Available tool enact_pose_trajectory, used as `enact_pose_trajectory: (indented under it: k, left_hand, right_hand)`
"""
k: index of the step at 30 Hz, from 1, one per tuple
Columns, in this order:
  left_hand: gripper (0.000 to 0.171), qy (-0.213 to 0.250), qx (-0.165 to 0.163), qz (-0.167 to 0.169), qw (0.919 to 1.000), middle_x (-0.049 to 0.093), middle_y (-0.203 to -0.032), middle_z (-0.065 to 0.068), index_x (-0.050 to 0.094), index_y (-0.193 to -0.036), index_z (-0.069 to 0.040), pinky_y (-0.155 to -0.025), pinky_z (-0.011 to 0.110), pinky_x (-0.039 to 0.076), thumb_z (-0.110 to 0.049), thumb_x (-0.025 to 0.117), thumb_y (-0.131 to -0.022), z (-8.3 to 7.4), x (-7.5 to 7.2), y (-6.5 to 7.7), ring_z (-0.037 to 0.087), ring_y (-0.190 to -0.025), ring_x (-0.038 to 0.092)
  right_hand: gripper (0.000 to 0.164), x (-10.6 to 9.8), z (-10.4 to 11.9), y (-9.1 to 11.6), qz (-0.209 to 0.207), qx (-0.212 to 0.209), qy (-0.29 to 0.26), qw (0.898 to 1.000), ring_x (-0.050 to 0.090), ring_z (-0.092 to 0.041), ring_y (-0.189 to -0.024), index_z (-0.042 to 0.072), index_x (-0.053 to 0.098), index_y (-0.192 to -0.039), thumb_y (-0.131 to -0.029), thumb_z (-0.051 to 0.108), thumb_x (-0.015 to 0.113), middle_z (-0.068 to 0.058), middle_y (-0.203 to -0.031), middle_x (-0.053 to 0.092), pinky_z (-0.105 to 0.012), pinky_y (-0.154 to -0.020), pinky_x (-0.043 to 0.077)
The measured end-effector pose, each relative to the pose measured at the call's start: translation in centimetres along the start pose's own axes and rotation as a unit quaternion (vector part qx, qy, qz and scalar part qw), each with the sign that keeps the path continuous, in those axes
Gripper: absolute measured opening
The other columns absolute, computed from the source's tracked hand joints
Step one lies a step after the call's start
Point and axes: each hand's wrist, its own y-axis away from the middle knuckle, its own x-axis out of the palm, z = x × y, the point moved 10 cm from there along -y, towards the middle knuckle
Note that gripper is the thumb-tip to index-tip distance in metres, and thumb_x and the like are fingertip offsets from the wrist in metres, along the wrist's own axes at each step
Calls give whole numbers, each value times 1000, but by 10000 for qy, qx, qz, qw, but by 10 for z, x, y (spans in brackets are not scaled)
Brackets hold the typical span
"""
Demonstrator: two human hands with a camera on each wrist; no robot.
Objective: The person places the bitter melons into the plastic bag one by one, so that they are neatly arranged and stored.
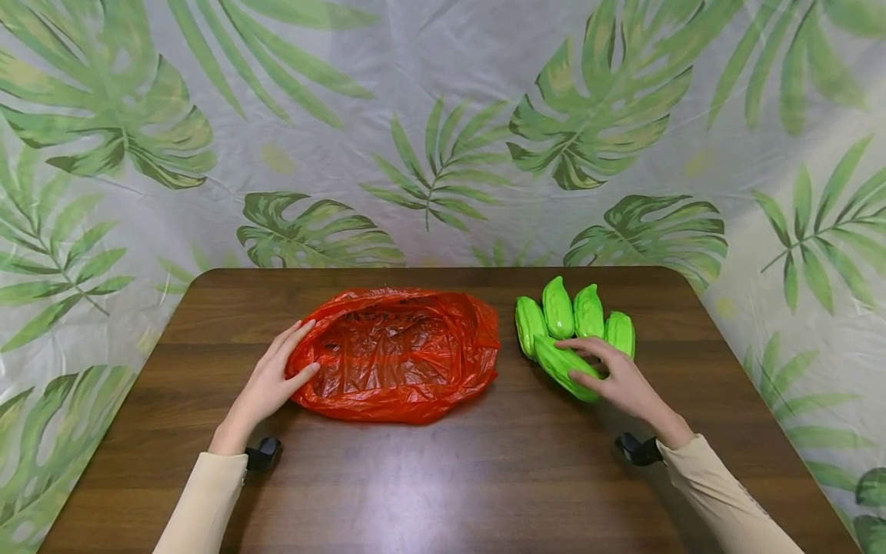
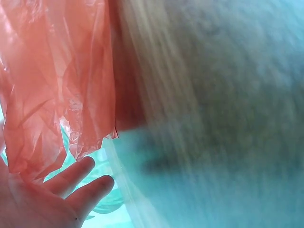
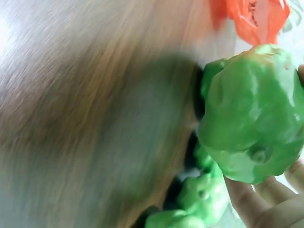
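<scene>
A glossy, ridged green bitter melon (image 1: 562, 371) is held in my right hand (image 1: 616, 378), with the thumb on its near side and the fingers over its far side. In the right wrist view the held melon's rounded end (image 3: 254, 118) fills much of the right side. My left hand (image 1: 266, 385) touches the left rim of a crumpled red plastic bag (image 1: 477, 338), its fingers fairly straight and the thumb spread apart. The bag lies with its wide mouth facing up. Over in the left wrist view, thin red film (image 2: 85, 71) covers part of the left hand's fingers.
Several more green bitter melons (image 1: 557, 308) lie in a row just beyond the right hand, to the right of the bag. All this is on a dark brown wooden table (image 1: 415, 477). A leaf-patterned sheet (image 1: 443, 77) hangs behind the table's far edge.
</scene>
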Motion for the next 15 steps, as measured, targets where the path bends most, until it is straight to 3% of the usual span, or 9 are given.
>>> enact_pose_trajectory:
  k: [8,15]
  left_hand:
    - [71,29,-24,17,10000,24,-151,22,30,-151,-16,-100,68,26,-21,67,-91,1,1,0,46,-134,26]
    - [71,51,2,32,10000,24,-152,20,29,-152,-16,-101,66,26,-22,66,-91,2,2,-2,44,-135,25]
  right_hand:
    - [41,3,17,-12,-151,-156,-96,9997,54,-25,-113,15,58,-132,-92,10,65,-4,-127,56,-35,-82,50]
    - [45,8,33,-24,-299,-161,-251,9991,54,-24,-110,14,57,-132,-89,7,67,-5,-130,55,-37,-79,50]
